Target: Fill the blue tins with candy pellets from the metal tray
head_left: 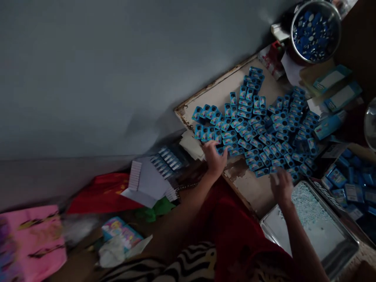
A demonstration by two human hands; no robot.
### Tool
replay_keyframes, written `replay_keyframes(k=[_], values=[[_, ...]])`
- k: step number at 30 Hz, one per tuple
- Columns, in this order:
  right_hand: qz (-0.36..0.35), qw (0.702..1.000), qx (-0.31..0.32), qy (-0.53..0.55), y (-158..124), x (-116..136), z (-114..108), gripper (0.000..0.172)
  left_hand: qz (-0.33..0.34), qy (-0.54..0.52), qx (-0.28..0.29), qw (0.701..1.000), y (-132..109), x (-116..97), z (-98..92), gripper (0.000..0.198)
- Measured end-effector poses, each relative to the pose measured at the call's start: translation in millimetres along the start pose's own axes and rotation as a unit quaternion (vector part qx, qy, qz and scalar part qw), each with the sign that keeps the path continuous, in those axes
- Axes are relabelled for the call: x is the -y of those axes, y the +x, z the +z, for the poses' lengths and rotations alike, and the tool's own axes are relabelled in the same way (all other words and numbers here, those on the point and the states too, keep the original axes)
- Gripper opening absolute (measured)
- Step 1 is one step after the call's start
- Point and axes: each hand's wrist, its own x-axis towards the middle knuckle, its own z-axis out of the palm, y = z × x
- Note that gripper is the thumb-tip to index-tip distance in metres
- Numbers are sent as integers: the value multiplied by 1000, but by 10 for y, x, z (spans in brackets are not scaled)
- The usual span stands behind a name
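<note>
Many small blue tins (245, 129), each with a dark round spot on top, lie in tight rows and loose groups on a worn white board (217, 94). My left hand (216, 158) is at the board's near left edge. Its thumb and fingers curl around a small blue tin (219, 150) at the end of a row. Over the near edge of the group is my right hand (282, 186), smeared by motion; its fingers cannot be made out. Beside it, a metal tray (273, 223) holds small pale blue and white pellets (308, 205).
A metal pot (337, 33) of blue round pieces stands at the back right. Blue packets (337, 178) are heaped at the right, by open blue boxes (343, 96). Left of the board are white papers (149, 182), red cloth (102, 192) and a pink bag (35, 239).
</note>
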Motion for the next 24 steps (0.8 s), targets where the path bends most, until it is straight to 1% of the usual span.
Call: replay_keyframes(k=[1, 2, 3, 5, 6, 8, 10, 11, 12, 14, 16, 17, 19, 21, 24], values=[[-49, 998, 32, 15, -1, 170, 138, 38, -41, 21, -6, 999, -145, 179, -87, 64], [-83, 995, 61, 19, 62, 334, 280, 40, -70, 37, 6, 997, -259, 303, -120, 76], [-113, 990, 87, 17, 184, 488, 421, 47, -92, 48, 22, 994, -340, 374, -106, 89], [-175, 974, 143, -3, 561, 754, 680, 70, -122, 45, 55, 990, -412, 396, 7, 103], [-215, 961, 173, -11, 778, 862, 793, 81, -135, 37, 61, 988, -416, 370, 78, 105], [-283, 934, 219, -21, 1177, 1017, 980, 90, -156, 23, 48, 986, -400, 301, 190, 104], [-328, 913, 241, -24, 1432, 1085, 1115, 89, -164, 18, 32, 986, -385, 249, 241, 101], [-341, 907, 245, -26, 1490, 1088, 1168, 84, -167, 17, 31, 985, -382, 233, 249, 97], [-350, 903, 246, -29, 1503, 1075, 1213, 78, -174, 13, 34, 984, -381, 220, 252, 92], [-364, 897, 246, -37, 1419, 1012, 1294, 65, -202, 6, 45, 978, -380, 198, 256, 77], [-367, 897, 240, -47, 1249, 936, 1368, 60, -234, 2, 43, 971, -378, 173, 266, 67], [-362, 901, 234, -52, 1155, 904, 1403, 59, -241, 0, 42, 970, -378, 161, 269, 65], [-341, 911, 224, -60, 988, 870, 1464, 58, -231, -3, 48, 972, -392, 143, 271, 65], [-315, 918, 232, -64, 884, 886, 1507, 55, -201, 4, 52, 978, -427, 139, 266, 63], [-289, 919, 263, -54, 885, 978, 1555, 53, -149, 16, 51, 987, -495, 185, 259, 57]])
